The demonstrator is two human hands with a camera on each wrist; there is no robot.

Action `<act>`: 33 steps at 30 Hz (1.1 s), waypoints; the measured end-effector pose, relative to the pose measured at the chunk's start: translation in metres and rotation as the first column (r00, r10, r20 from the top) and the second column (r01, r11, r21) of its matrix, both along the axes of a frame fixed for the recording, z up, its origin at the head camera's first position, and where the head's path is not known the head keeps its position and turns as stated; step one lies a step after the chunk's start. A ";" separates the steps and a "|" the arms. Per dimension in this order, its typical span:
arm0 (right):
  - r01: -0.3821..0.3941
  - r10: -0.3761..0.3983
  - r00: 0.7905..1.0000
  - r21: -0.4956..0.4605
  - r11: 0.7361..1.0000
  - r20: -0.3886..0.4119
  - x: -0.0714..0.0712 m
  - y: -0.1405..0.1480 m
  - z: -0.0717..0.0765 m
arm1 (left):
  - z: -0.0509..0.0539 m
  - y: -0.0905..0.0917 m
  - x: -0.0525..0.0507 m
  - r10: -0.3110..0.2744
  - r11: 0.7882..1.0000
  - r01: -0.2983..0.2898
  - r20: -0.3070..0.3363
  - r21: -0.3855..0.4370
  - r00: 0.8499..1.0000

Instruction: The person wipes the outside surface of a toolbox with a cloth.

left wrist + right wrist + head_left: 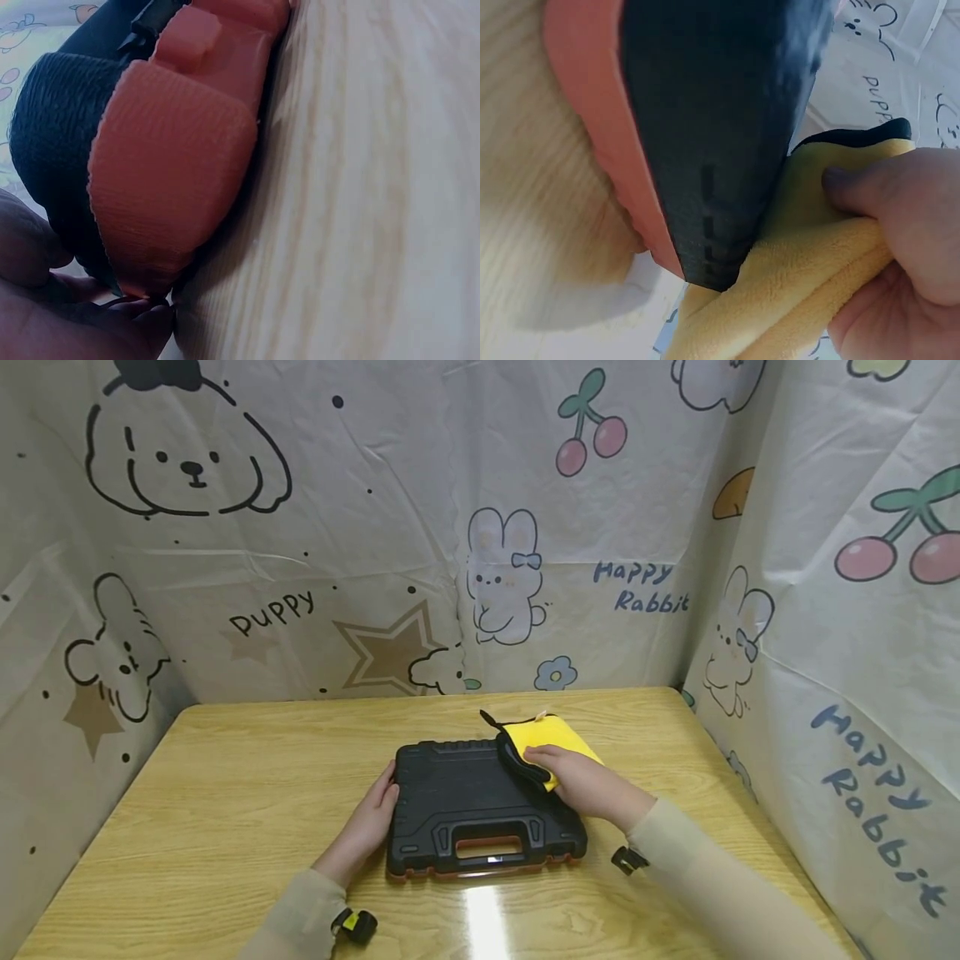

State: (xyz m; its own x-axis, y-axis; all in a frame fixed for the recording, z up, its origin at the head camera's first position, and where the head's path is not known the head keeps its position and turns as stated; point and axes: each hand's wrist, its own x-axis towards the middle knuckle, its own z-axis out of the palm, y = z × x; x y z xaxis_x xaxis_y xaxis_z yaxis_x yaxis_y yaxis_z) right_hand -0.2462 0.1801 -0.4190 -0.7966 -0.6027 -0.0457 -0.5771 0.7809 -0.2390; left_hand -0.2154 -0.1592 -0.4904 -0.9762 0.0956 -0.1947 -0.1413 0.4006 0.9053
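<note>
A black tool case [457, 785] with an orange-red lower half [172, 165] lies flat on the table, its handle toward me. At the case's left side, my left hand [369, 820] holds the edge; the left wrist view shows fingers [142, 330] at the case's lower corner. My right hand [581, 781] grips a folded yellow cloth [551, 735] with a dark grey underside and black trim, its thumb [851, 187] pressed on top. The cloth lies over the case's far right corner. Whatever the case contains is hidden.
The case stands on a light wooden table [247, 777]. Behind and at both sides hangs a white printed sheet [405, 527] with cartoon animals and cherries. Small black devices [356, 925] are strapped to both wrists.
</note>
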 end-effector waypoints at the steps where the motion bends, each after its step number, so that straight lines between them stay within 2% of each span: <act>1: -0.006 0.006 1.000 0.003 1.000 -0.004 0.003 0.001 0.000 | 0.000 0.000 0.000 -0.001 1.000 0.001 0.001 0.000 1.000; 9: -0.061 0.061 0.996 0.005 0.998 -0.059 0.033 0.011 -0.006 | 0.000 0.000 0.000 -0.004 1.000 0.004 0.008 0.004 1.000; 19: -0.127 0.128 0.986 0.016 0.992 -0.109 0.067 0.014 -0.005 | 0.003 0.000 0.001 0.000 1.000 0.000 0.016 0.020 1.000; 33: -0.104 0.100 0.989 -0.032 0.994 -0.112 0.096 0.021 -0.011 | 0.002 0.001 0.001 0.008 1.000 -0.009 0.035 0.020 0.999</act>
